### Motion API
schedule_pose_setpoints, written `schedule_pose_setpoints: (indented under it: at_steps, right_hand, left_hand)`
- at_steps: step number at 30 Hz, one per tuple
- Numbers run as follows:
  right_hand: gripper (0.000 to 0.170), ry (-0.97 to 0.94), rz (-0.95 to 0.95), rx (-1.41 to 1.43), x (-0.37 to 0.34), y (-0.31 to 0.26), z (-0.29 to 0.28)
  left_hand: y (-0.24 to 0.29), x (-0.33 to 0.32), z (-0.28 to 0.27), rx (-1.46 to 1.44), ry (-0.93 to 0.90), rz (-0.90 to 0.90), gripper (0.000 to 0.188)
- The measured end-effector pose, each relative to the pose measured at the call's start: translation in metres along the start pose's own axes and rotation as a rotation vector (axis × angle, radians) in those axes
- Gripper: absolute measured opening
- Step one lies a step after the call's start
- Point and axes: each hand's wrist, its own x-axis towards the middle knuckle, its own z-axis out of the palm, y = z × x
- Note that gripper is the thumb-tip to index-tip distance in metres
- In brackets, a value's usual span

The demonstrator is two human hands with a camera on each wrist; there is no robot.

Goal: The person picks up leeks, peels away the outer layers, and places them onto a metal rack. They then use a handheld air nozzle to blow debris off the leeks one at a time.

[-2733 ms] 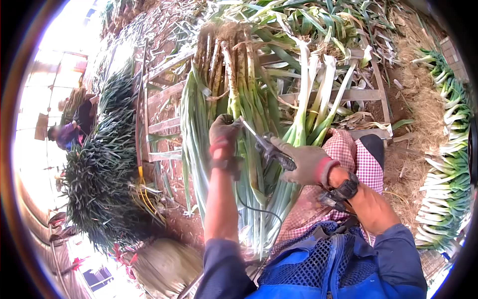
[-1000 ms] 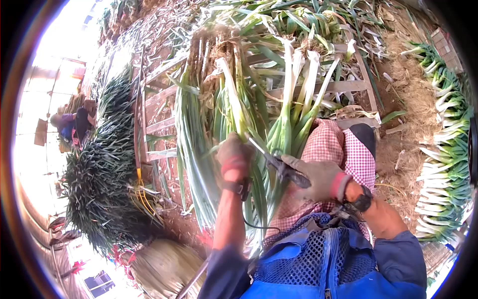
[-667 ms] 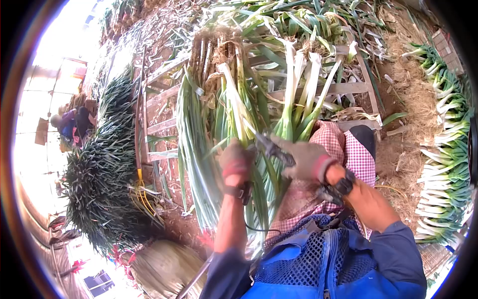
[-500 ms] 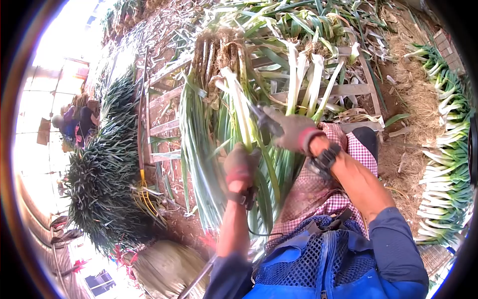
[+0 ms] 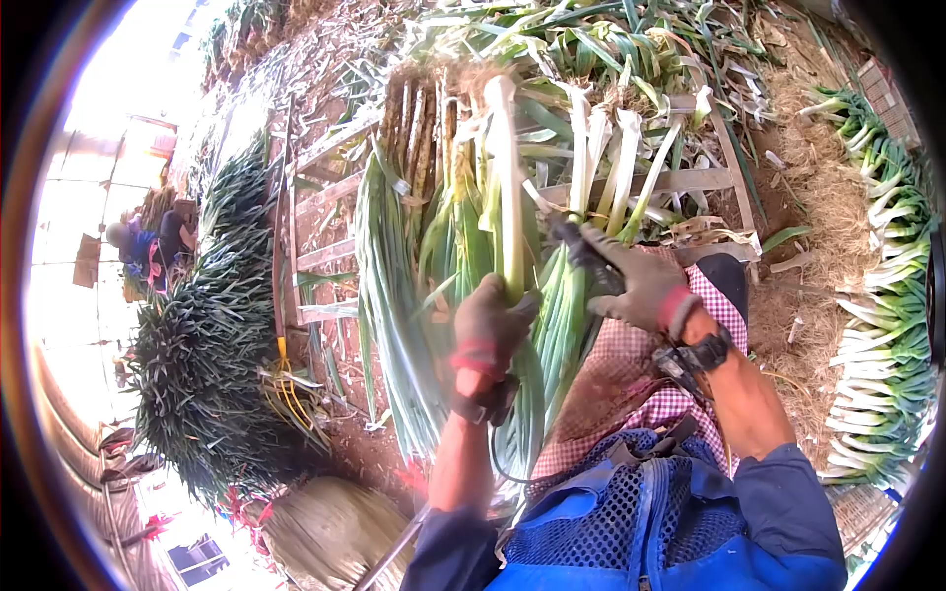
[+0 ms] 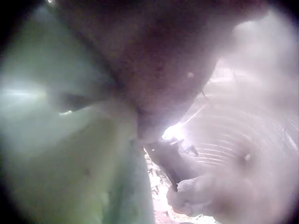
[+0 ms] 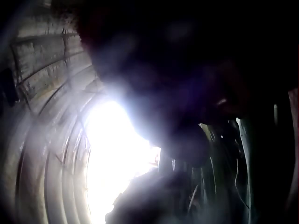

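Observation:
In the head view my gloved left hand (image 5: 490,325) grips a leek (image 5: 507,187) around its green part, its pale shaft standing up clean and white. My gloved right hand (image 5: 645,286) holds a dark-handled tool (image 5: 583,251) whose thin metal tip points up-left, a little right of the leek's shaft. Behind the left hand lies a bundle of leeks with brown roots (image 5: 419,128). Several white-shafted leeks (image 5: 621,163) lie to the right of the tool. Both wrist views are dark and blurred; the left wrist view shows green leaves (image 6: 70,163) close up.
A wooden slatted frame (image 5: 325,254) lies under the leeks. A large leafy heap (image 5: 212,364) is at the left, with a person (image 5: 143,246) beyond it. A row of white-and-green leeks (image 5: 872,394) lines the right side. Loose leaves (image 5: 611,44) cover the far ground.
The gripped leek has turned from a slant to nearly upright. My right hand with the tool has moved right and down, away from the shaft. My left hand has shifted slightly right.

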Motion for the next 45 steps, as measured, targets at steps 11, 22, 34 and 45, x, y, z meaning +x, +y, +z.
schedule_pose_setpoints:
  at_steps: [11,22,34,45]
  right_hand:
    - [0.104,0.328,-0.139,0.149,-0.046,0.04,-0.009]
    - [0.107,0.005,-0.064,0.012,-0.016,0.047,0.013]
    - [0.107,-0.122,-0.11,-0.033,0.023,0.018,0.019]
    - [0.102,-0.261,-0.031,-0.19,0.058,-0.034,-0.011]
  left_hand:
    - [0.083,0.104,0.066,0.357,-0.016,0.249,0.039]
    - [-0.047,0.165,0.02,0.523,0.367,0.057,0.054]
    - [-0.047,0.175,-0.007,0.282,0.151,-0.146,0.049]
    - [-0.044,0.15,0.033,0.296,0.495,0.23,0.027]
